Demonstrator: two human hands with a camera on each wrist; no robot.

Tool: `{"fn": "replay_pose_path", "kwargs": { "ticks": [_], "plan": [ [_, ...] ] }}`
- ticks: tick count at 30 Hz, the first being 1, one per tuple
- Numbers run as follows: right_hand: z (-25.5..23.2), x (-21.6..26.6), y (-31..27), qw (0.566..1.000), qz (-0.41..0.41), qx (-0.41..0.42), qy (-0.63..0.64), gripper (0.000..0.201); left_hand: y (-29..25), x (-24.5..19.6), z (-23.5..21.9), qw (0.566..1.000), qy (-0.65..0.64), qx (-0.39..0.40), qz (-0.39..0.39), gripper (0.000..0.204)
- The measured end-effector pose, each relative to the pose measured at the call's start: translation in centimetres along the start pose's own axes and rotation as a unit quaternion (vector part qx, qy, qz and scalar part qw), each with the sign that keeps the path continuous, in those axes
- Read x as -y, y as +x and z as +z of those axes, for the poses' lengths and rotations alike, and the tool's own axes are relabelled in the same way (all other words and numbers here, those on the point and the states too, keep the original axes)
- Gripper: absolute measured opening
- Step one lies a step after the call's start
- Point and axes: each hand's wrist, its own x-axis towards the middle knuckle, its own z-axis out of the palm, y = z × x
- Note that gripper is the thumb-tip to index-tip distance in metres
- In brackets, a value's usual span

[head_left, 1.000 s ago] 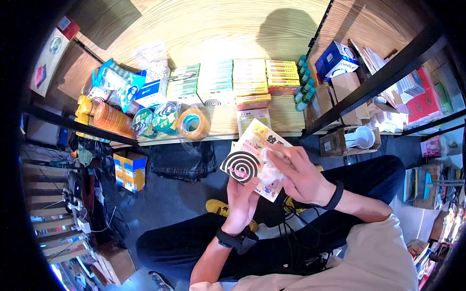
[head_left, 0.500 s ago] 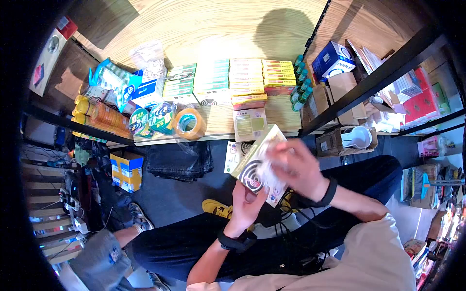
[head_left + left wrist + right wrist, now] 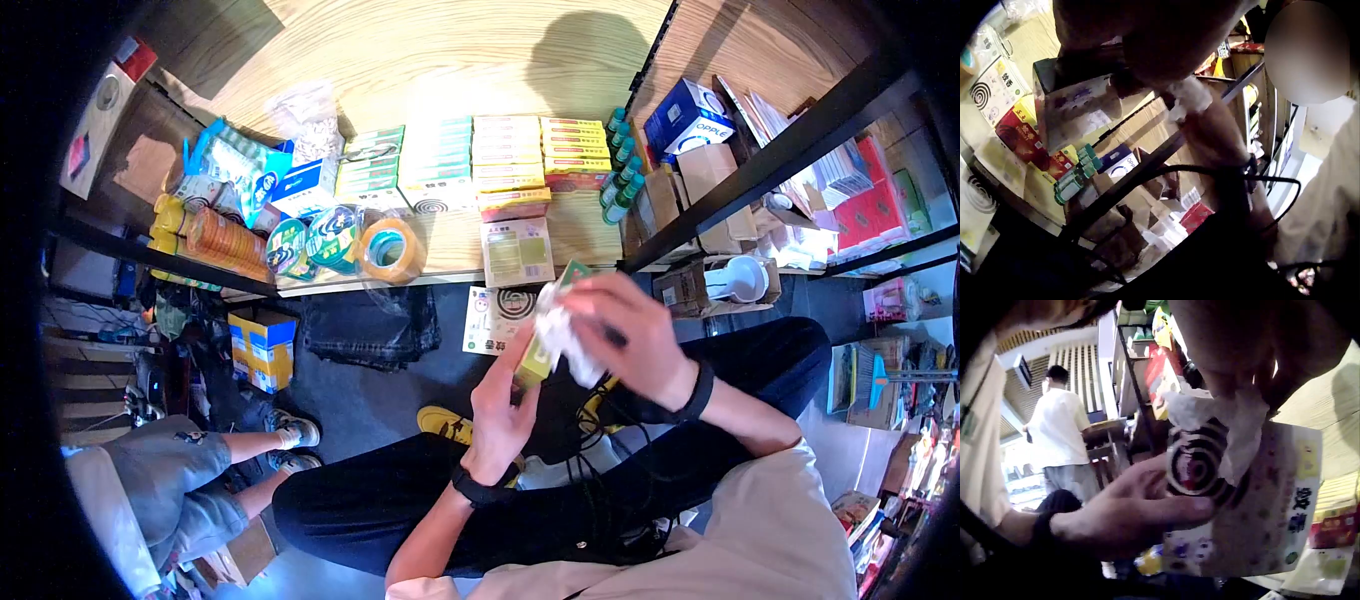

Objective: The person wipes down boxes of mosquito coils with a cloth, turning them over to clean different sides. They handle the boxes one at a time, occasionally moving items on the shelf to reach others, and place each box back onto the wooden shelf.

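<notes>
My left hand point(image 3: 500, 410) grips a flat box by its lower edge; the box point(image 3: 536, 362) is turned edge-on in the head view. In the right wrist view the box point(image 3: 1260, 519) shows its face with a black spiral, and the left thumb lies across it. My right hand point(image 3: 640, 345) pinches a crumpled white tissue point(image 3: 562, 340) against the box. That tissue point(image 3: 1244, 434) hangs over the spiral in the right wrist view. Below the shelf edge lies another spiral-printed box point(image 3: 483, 322).
On the shelf point(image 3: 590, 245) stand stacked yellow boxes point(image 3: 508, 150), green bottles point(image 3: 622, 190) and a tape roll point(image 3: 390, 250). Folded dark cloth point(image 3: 370, 325) and a blue-yellow carton point(image 3: 262, 350) lie on the floor. Someone in grey shorts point(image 3: 180, 480) is at the left.
The box has turned from showing its spiral face to edge-on in the head view. My right hand and the tissue have shifted over it. The other person has come further into view at left.
</notes>
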Motion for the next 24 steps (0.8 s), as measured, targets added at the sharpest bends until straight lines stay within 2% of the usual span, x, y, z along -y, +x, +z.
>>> {"fn": "replay_pose_path", "kwargs": {
  "ticks": [2,4,6,7,8,10,12,14,15,16,18,19,20,22,24],
  "plan": [
    [0.7,1.5,-0.8,0.996,-0.072,0.043,0.021,0.039,-0.6,1.4,0.1,0.996,0.07,-0.005,0.047,0.051],
    [0.8,2.8,-0.8,0.991,-0.126,0.045,0.025,0.039,-0.7,1.4,-0.1,0.998,0.032,0.008,0.06,0.054],
    [0.3,0.8,-0.3,0.985,-0.165,0.046,-0.01,0.031,-0.6,0.8,-0.4,0.997,0.062,0.019,0.051,0.054],
    [-0.1,-0.4,0.2,0.991,-0.124,0.034,-0.045,0.028,-0.3,0.4,0.0,0.994,0.083,-0.016,0.063,0.05],
    [-0.6,-1.6,0.7,0.993,-0.084,0.022,-0.079,0.025,-0.1,0.0,0.0,0.994,0.083,-0.013,0.066,0.05],
    [-1.7,-3.8,1.6,0.999,0.031,-0.024,-0.029,0.021,0.3,-0.8,-0.1,0.999,0.016,-0.002,0.028,0.054],
    [-3.0,-5.7,2.0,0.994,0.11,-0.022,-0.004,0.023,0.4,-0.7,-0.3,1.0,0.012,0.01,0.023,0.049],
    [-2.9,-8.0,1.4,0.962,0.176,-0.045,0.204,0.025,0.6,-1.1,-0.6,0.989,-0.14,0.014,-0.046,0.045],
    [-2.9,-6.3,1.8,0.929,0.185,-0.076,0.312,0.025,0.8,-0.8,-0.5,0.976,-0.209,0.008,-0.06,0.045],
    [-3.2,-4.9,1.9,0.928,0.188,-0.078,0.312,0.025,0.9,-0.6,-0.7,0.959,-0.268,0.02,-0.089,0.045],
    [-3.6,-3.0,1.9,0.93,0.249,-0.008,0.269,0.025,0.8,0.4,-0.5,0.918,-0.374,0.009,-0.132,0.04],
    [-2.5,-3.3,1.4,0.922,0.217,-0.037,0.319,0.03,0.8,0.3,-0.5,0.884,-0.444,-0.004,-0.145,0.041],
    [-2.4,-3.6,1.1,0.948,0.148,-0.017,0.282,0.034,1.0,0.3,-0.8,0.864,-0.477,-0.007,-0.161,0.04],
    [-1.7,-3.9,0.7,0.937,0.132,0.031,0.322,0.036,1.4,0.4,-1.6,0.82,-0.535,-0.053,-0.197,0.04],
    [-1.9,-3.8,0.6,0.938,0.13,0.068,0.315,0.031,2.0,0.6,-3.1,0.815,-0.539,-0.083,-0.198,0.043]
  ]
}}
